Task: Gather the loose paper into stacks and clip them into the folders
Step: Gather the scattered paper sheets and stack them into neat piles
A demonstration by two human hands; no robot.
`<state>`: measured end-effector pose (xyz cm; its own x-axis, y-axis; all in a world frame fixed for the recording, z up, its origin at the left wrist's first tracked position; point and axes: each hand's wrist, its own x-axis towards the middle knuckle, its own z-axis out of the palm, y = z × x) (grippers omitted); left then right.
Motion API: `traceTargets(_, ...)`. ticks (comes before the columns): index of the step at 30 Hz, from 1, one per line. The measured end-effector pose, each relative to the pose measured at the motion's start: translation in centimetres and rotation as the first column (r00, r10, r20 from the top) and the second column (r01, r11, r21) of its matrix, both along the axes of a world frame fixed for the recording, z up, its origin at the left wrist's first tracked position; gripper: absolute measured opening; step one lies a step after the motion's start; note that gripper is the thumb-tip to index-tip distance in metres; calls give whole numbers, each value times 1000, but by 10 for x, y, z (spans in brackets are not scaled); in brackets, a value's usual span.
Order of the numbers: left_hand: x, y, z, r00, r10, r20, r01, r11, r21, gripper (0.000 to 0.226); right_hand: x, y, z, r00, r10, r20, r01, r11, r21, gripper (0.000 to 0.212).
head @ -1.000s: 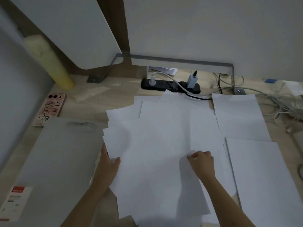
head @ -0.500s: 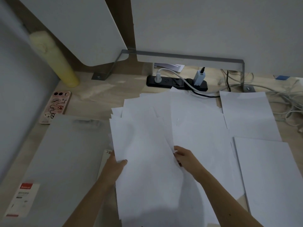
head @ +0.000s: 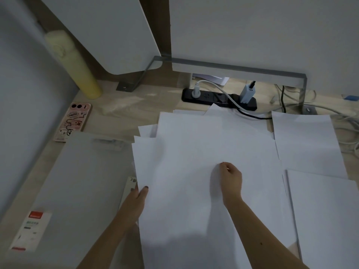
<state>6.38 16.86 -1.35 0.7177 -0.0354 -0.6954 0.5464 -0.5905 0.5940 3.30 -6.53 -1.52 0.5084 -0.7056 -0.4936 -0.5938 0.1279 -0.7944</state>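
Fingers of your left hand (head: 138,199) pinch left edge of fanned paper pile (head: 194,148), frame centre; right hand (head: 231,177) curled atop it, grip unclear. Gathering step. Next: square sheets, slide toward grey folder (head: 77,181), lower left.

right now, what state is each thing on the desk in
loose paper pile: fanned out, not squared
left hand: grips the pile's left edge
right hand: fingers curled on top of the pile, grip unclear
folder: closed, lying flat
phone: face down
power strip: two plugs in
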Motion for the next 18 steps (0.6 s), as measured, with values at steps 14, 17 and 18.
traceTargets(14, 1, -6, 9, 997, 71, -32, -76, 978, -193, 47, -32, -34, 2, 839, 533, -107, -538, 843, -16, 24)
traceTargets(17, 3, -8, 10, 996, 27, -85, -42, 981, -188, 50, -32, -9, 7, 766, 643, -19, -631, 757, 173, 27)
traceTargets(18, 4, -7, 11, 995, 19, -96, -37, 982, -187, 49, -32, -7, 10, 768, 640, 6, -625, 748, 224, 28)
